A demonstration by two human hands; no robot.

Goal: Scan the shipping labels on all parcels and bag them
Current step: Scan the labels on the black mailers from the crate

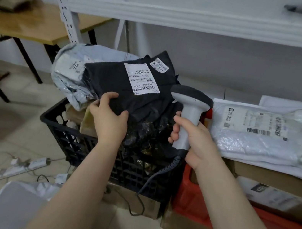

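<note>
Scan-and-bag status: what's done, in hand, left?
Done: no bagged parcel visible. In hand: left hand grips the black parcel, label up; right hand holds the scanner beside it. Left: that scan, plus the grey parcel on the black crate and white parcel at right, scan status unknown.

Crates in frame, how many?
2. A black crate in the middle, holding the parcels; a red crate right of it, under cardboard boxes. Others may be hidden behind the stacks.

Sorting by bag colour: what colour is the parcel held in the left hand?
The parcel is black, with a white label; head view.
</note>
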